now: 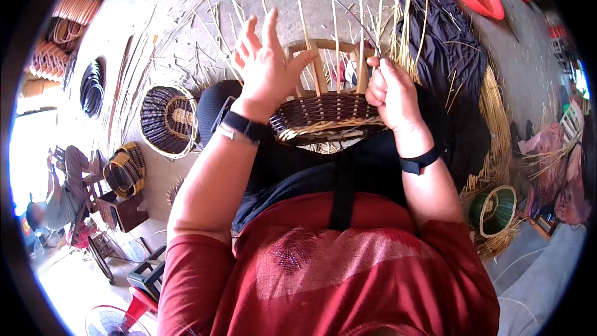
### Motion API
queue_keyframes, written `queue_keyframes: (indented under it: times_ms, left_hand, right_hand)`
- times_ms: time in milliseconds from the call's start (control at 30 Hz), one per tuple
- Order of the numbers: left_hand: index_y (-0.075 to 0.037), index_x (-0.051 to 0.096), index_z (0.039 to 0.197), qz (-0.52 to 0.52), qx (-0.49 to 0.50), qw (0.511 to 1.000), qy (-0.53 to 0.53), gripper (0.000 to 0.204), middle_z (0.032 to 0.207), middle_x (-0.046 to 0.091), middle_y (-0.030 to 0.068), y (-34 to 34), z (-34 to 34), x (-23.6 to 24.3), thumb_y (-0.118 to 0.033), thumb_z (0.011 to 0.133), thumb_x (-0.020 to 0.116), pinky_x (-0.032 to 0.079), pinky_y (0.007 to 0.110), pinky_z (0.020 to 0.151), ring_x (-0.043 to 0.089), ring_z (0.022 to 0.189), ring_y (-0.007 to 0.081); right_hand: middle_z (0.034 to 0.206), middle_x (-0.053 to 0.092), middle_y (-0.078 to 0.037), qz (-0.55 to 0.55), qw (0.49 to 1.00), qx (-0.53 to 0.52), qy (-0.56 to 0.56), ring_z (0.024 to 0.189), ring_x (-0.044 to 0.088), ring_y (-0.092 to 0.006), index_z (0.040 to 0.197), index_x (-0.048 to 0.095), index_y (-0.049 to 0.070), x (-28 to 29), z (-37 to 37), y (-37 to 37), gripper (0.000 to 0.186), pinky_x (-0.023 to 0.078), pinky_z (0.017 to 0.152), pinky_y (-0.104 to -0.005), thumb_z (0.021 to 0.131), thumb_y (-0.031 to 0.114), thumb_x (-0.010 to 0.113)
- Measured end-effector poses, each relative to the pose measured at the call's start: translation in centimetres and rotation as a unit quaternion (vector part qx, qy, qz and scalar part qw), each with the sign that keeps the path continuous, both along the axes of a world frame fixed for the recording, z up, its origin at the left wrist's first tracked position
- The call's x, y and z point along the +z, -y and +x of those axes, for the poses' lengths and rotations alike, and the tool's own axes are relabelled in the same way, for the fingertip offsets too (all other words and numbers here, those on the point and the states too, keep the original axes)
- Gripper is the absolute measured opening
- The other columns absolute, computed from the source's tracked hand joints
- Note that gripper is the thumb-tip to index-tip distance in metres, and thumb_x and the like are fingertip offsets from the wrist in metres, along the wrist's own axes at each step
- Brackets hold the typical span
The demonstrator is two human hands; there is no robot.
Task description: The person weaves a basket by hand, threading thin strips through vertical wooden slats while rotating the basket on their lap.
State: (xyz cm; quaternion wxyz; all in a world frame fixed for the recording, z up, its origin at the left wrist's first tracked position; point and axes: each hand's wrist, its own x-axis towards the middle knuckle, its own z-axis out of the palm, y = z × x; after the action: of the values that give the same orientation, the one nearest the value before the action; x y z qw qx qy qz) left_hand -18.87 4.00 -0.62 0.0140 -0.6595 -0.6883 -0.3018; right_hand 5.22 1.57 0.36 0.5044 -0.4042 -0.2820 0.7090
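Head view: the dark lap [379,165] is bearing the brown basket [333,112], its long axis running left-right between both hands; the left hand [264,65] is standing wide, empty; the right hand [393,90], apparently nearer, is pinching a thin dark strand [347,11] slanting forward-left.

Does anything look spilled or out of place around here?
Mostly the litter: short scraps lie strewn across the floor beyond the dark woven basket, pointing every which way. To the right, a dark cloth lies crumpled among pale strands, as if dropped. The basket itself shows no clear damage.
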Motion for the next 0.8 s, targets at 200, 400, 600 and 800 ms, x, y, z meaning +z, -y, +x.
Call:
queue_keyframes:
  times_ms: [200, 400, 600, 800]
  left_hand:
    - [-0.017, 0.061, 0.131, -0.045, -0.284, 0.957, -0.036, 0.059, 0.118, 0.055, 0.0094, 7.2, 6.2, 2.8, -0.026, 0.076, 0.082, 0.039, 0.049, 0.101, 0.053, 0.114, 0.0320]
    - [-0.008, 0.061, 0.128, -0.060, -0.243, 0.966, -0.063, 0.062, 0.109, 0.051, 0.0103, 6.6, 7.6, 2.1, -0.036, 0.077, 0.080, 0.039, 0.048, 0.094, 0.050, 0.109, 0.0325]
    - [-0.015, 0.066, 0.121, -0.058, -0.250, 0.966, -0.044, 0.051, 0.106, 0.054, 0.0079, 6.8, 7.3, 2.1, -0.035, 0.077, 0.080, 0.037, 0.047, 0.095, 0.051, 0.109, 0.0312]
    - [-0.020, 0.066, 0.123, -0.100, -0.230, 0.967, -0.044, 0.050, 0.117, 0.054, 0.0078, 7.2, 7.6, 2.8, -0.027, 0.076, 0.080, 0.036, 0.048, 0.098, 0.051, 0.113, 0.0310]
  right_hand:
    - [0.069, 0.053, 0.002, 0.027, 0.982, -0.034, 0.185, 0.058, 0.050, -0.0092, 0.108, 0.064, 0.000, 2.9, 1.4, -2.9, 0.026, 0.042, 0.055, -0.0271, 0.108, 0.020, 0.048]
    - [0.130, 0.057, -0.032, 0.379, 0.599, -0.010, 0.705, 0.116, 0.062, -0.0410, 0.108, 0.067, -0.002, -0.5, -2.9, -10.9, 0.016, 0.051, 0.105, -0.0456, 0.100, 0.008, 0.056]
    - [0.155, 0.039, -0.024, 0.252, 0.732, 0.037, 0.632, 0.105, 0.068, -0.0227, 0.151, 0.041, 0.015, 0.2, -2.1, -10.2, 0.065, 0.061, 0.084, -0.0315, 0.092, -0.009, 0.053]
    - [0.100, 0.060, -0.006, 0.268, 0.925, -0.098, 0.253, 0.072, 0.053, -0.0078, 0.160, 0.029, 0.015, 2.6, 3.7, -2.5, 0.064, 0.050, 0.062, -0.0221, 0.102, 0.004, 0.056]
